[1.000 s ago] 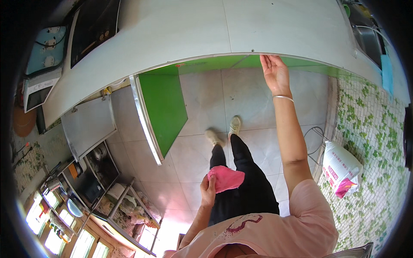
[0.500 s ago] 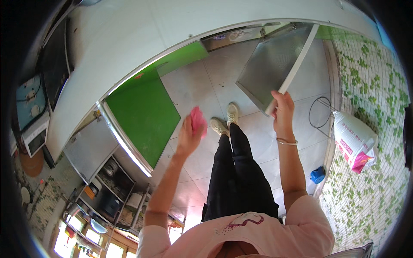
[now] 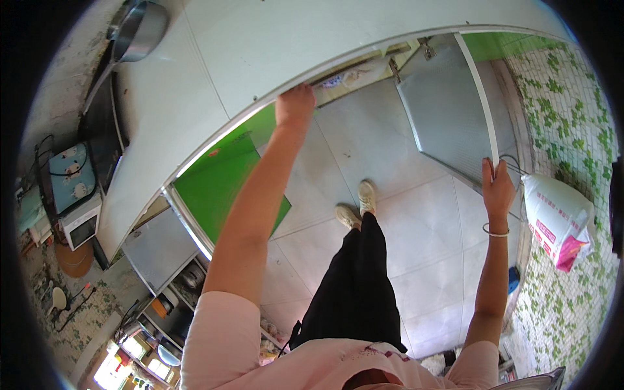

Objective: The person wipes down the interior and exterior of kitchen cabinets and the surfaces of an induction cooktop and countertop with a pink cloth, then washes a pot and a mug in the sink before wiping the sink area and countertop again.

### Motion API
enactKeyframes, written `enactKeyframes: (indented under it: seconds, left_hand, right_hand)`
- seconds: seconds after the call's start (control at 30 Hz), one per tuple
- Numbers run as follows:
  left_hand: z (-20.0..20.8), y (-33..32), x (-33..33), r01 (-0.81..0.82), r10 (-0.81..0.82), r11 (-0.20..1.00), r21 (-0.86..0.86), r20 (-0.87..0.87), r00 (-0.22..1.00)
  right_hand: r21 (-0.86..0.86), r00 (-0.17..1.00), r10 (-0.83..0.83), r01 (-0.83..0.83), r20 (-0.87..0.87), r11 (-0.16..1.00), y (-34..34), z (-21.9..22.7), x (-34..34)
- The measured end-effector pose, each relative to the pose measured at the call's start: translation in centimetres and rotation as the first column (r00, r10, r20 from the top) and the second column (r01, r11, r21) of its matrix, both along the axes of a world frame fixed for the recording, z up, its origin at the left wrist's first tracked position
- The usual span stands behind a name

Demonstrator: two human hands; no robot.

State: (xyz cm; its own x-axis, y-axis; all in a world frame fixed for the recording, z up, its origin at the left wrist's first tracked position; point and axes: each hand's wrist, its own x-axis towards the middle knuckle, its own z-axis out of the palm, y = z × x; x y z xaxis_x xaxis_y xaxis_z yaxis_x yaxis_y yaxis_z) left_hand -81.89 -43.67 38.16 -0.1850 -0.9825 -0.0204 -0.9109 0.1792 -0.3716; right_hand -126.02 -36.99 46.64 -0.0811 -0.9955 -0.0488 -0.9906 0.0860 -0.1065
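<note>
One right hand (image 3: 498, 191), grip around one grey door (image 3: 448, 107), one left hand (image 3: 296, 107) by one countertop (image 3: 312, 39), grip unclear

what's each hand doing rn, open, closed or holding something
Left hand: at the countertop's front edge, fingers hidden; grip cannot be told.
Right hand: closed, holding the grey cabinet door by its edge.

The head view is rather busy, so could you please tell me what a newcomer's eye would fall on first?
Probably the green door, left of centre, partly behind the left arm. Next comes the grey door at upper right, gripped at its edge by the right hand, while the left hand is at the front edge of the counter. At far right, a white bag with a pink patch stands out before the leafy wall.
</note>
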Motion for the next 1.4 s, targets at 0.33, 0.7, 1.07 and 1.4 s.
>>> enactKeyframes:
  seconds: [0.33,0.7,1.07,1.4]
  left_hand:
    - [-2.1,11.9,-6.7,-0.194,-0.099,0.783,0.591,0.428,0.898]
    - [-2.5,26.8,-6.3,-0.259,0.166,0.810,0.525,0.218,0.962]
    - [-2.9,33.8,-2.4,-0.377,0.334,0.665,0.645,0.195,0.922]
    - [-2.8,38.7,-0.2,-0.313,0.315,0.733,0.604,0.106,0.943]
  right_hand:
    - [-0.008,1.000,0.015,-0.015,0.001,1.000,-1.3,0.2,-2.0]
    - [-0.021,0.993,0.119,-0.119,0.021,0.993,-1.6,-0.3,-2.4]
    - [0.005,0.998,0.068,-0.068,0.011,0.998,-1.8,-0.3,-2.4]
    - [0.024,0.997,0.075,-0.075,0.004,0.997,-2.4,-0.7,-3.5]
